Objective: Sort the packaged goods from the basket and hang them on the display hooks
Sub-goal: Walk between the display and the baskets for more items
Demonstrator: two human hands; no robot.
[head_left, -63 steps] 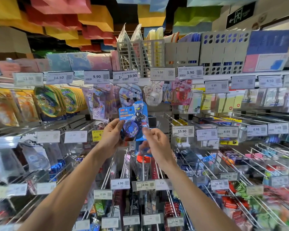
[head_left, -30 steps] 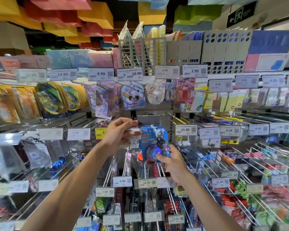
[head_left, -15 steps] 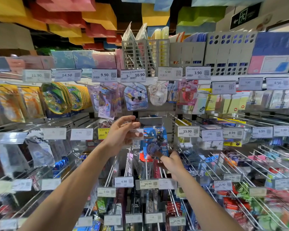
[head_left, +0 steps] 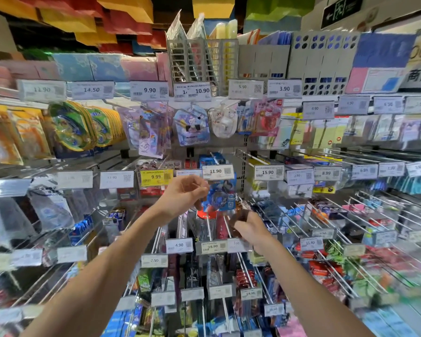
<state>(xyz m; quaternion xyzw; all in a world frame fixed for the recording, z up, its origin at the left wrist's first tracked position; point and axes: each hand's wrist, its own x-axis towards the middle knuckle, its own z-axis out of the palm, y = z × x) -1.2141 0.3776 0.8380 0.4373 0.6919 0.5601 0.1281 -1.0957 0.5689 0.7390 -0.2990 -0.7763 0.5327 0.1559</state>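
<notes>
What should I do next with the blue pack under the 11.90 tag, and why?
Probably let go and draw both hands back for the next item. The blue pack already hangs below the 11.90 tag; the left hand is just at its left edge, and the blurred right hand sits lower, off it.

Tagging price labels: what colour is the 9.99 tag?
The 9.99 tag is yellow; head view shows it best.

One head-worn camera faces forward, close to the display hooks
</notes>
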